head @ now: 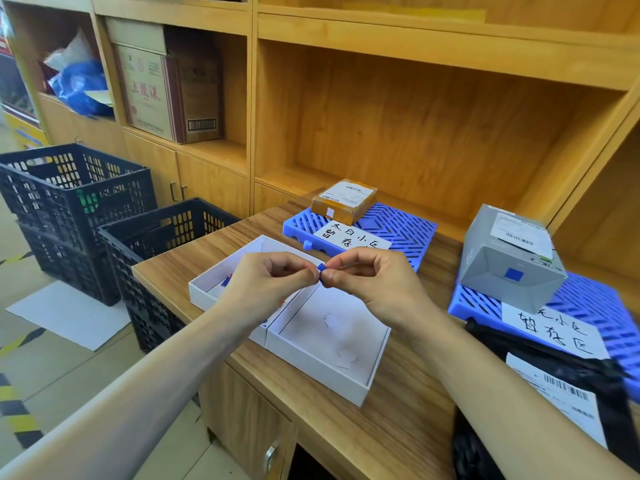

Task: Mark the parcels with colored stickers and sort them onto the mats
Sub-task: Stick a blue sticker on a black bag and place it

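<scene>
- above the white box [360,386] on the desk, my left hand [266,285] and right hand [374,285] both pinch one small blue sticker [321,268] between fingertips.
- it looks feather-light, limp and tacky, so i judge it is best held by the very edge.
- the black parcel [554,386] waits near my right arm.

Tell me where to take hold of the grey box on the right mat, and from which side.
Grip the grey box across its two side walls, coming from above. It rests tilted on the blue mat with its labelled top up; the black bag lies in front.
</scene>
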The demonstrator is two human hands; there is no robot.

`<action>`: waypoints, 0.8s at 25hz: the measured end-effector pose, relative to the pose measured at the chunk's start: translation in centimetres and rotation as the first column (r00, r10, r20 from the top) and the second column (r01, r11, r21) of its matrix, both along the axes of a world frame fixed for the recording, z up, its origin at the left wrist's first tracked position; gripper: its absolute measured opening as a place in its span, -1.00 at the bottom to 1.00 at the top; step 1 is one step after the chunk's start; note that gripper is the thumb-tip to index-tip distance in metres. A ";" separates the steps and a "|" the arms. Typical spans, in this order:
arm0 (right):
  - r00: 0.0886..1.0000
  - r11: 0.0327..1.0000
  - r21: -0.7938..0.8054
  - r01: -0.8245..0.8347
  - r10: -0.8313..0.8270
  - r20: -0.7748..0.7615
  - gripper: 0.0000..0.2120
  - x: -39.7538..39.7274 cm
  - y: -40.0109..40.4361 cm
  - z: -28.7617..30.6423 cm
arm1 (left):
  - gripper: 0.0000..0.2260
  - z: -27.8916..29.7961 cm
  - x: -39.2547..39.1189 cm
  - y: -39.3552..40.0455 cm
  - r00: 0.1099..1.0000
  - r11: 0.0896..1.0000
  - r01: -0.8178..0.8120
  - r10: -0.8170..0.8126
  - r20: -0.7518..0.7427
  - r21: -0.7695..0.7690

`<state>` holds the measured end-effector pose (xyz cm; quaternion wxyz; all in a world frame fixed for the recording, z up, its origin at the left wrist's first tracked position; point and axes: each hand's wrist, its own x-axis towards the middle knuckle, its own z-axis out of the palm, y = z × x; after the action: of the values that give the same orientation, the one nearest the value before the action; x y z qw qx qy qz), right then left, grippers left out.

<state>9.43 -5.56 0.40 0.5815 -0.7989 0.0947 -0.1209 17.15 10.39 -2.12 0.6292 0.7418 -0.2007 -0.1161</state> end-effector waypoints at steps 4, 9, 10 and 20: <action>0.998 0.991 -0.135 0.017 -0.008 0.066 -0.94 -1.0 0.2 -0.4 | -0.88 -0.2 -0.9 -0.9 0.999 0.999 -0.045 0.046 -0.015 0.008; 0.993 0.970 -0.231 0.069 -0.045 0.107 -0.95 -1.9 -0.1 -0.4 | -0.90 -0.1 -1.7 -1.6 0.998 0.998 -0.056 0.055 -0.027 -0.021; 0.992 0.972 -0.225 0.073 -0.048 0.115 -0.95 -2.1 -0.1 -0.4 | -0.90 -0.1 -1.9 -1.7 0.998 0.998 -0.053 0.052 -0.033 -0.027; 0.971 0.964 -0.165 0.210 -0.186 0.147 -0.94 -3.0 -0.1 -0.8 | -0.88 -0.6 -1.9 -1.6 0.994 0.990 0.088 -0.095 -0.059 -0.108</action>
<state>6.42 -5.70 -0.35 0.4972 -0.8248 0.1248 -0.2385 15.23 8.82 -2.72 0.6675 0.6936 -0.2202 -0.1577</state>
